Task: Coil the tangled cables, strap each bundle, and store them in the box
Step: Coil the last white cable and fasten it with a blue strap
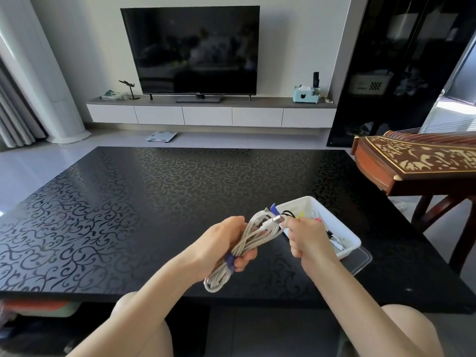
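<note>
While the left hand (226,243) holds the coiled white cable (247,243) above the near part of the black patterned counter (128,202), its grip is closed around the middle of the bundle. A blue strap (229,261) goes around the coil just below the fingers, and the lower loop hangs free under the hand. The right hand (309,240) pinches the upper end of the cable near a silver plug (277,219), so its grip is narrow and closed on the cable. A loose blue strap end (273,208) stands up behind the coil. The white box (342,251) rests on the counter just behind the right hand, with several small cables inside. It stands on a clear lid (363,261).
</note>
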Motion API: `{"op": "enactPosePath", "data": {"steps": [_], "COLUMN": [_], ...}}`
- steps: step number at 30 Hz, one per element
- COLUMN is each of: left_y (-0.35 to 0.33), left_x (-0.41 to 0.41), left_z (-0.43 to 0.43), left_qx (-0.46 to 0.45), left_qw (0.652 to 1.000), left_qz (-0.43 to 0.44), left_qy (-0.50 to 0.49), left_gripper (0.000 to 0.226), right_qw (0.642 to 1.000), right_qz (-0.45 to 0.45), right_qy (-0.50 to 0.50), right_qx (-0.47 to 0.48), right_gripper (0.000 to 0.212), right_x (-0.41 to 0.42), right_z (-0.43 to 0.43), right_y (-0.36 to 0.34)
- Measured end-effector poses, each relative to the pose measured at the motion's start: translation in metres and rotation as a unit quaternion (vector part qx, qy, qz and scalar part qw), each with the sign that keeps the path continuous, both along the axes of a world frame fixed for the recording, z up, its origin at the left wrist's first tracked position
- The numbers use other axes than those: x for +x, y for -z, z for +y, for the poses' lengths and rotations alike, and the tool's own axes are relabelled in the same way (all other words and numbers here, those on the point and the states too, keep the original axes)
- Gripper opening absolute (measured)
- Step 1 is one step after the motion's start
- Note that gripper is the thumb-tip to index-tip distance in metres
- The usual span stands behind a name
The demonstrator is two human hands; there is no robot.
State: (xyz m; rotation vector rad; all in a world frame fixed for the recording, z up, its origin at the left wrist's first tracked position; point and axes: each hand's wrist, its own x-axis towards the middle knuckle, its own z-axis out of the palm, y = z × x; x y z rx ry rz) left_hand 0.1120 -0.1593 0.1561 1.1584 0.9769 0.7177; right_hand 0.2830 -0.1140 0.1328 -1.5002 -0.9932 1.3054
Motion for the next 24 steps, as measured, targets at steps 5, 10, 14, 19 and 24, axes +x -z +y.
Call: {"op": "enactPosePath", "data": {"steps": [5,10,14,19,24], "left_y": [0.003,0.002,0.003,0.002,0.001], "left_x": [0.013,0.013,0.016,0.019,0.019], "left_z": [-0.004,-0.003,-0.001,-0.001,0.002], "left_qx": [0.060,0.039,0.072,0.132,0.184], "left_qw": [0.994,0.990,0.980,0.970,0.960], "left_qz": [0.056,-0.016,-0.054,-0.027,0.048], "left_qy": [-0.069,-0.137,-0.180,-0.203,-0.204], "left_gripper": [0.052,0.025,0.016,0.016,0.019], "right_qw": [0.996,0.987,0.983,0.979,0.978], "right_qz": [-0.012,0.027,0.070,0.087,0.096], "right_qy": [-0.076,-0.126,-0.143,-0.161,-0.168], "right_qx": [0.049,0.100,0.088,0.086,0.076], "right_gripper": [0.031,0.023,0.035,0.027,0.032], "right_x": [-0.014,-0.013,-0.013,-0.013,-0.013], "right_z": [-0.001,-0.012,-0.016,-0.021,-0.024], "right_y": [-0.003,-0.009,-0.012,-0.015,-0.017]}}
